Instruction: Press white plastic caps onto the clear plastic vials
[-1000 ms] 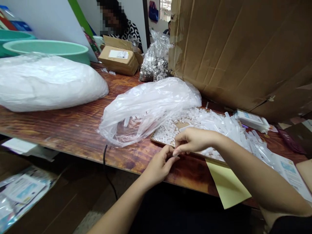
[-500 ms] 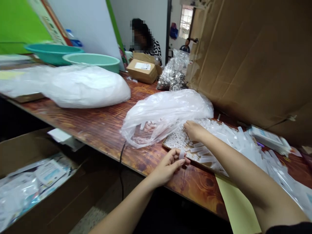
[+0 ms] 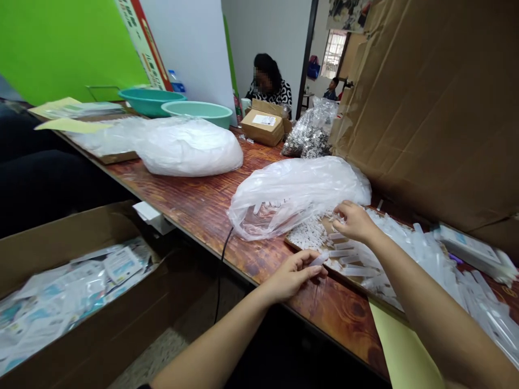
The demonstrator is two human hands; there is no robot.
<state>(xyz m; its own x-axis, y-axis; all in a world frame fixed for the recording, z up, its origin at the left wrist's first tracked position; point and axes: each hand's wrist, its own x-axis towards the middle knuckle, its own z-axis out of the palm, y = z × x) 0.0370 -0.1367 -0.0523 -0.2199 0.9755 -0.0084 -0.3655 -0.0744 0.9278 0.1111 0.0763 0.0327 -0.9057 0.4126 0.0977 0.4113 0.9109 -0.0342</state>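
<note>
Close to the table's front edge, my left hand pinches a short translucent plastic tube between thumb and fingers. My right hand is over a shallow cardboard tray, its fingers curled together. Whatever is between those fingertips is too small to make out. Small white plastic pieces lie heaped at the tray's left end. More translucent tubes lie loose in the tray beneath and to the right of my right hand. Behind the tray sits a clear plastic bag with its mouth towards me.
Another full white bag and two green basins stand at the left. A small carton and a bag of metallic pieces are further back, near a seated person. Tall cardboard borders the right; a box of packets is below left.
My right hand has lifted slightly from the small white pieces, its fingers now more visible. The tube in my left hand has tilted from upright to slanting. The view has shifted left.
</note>
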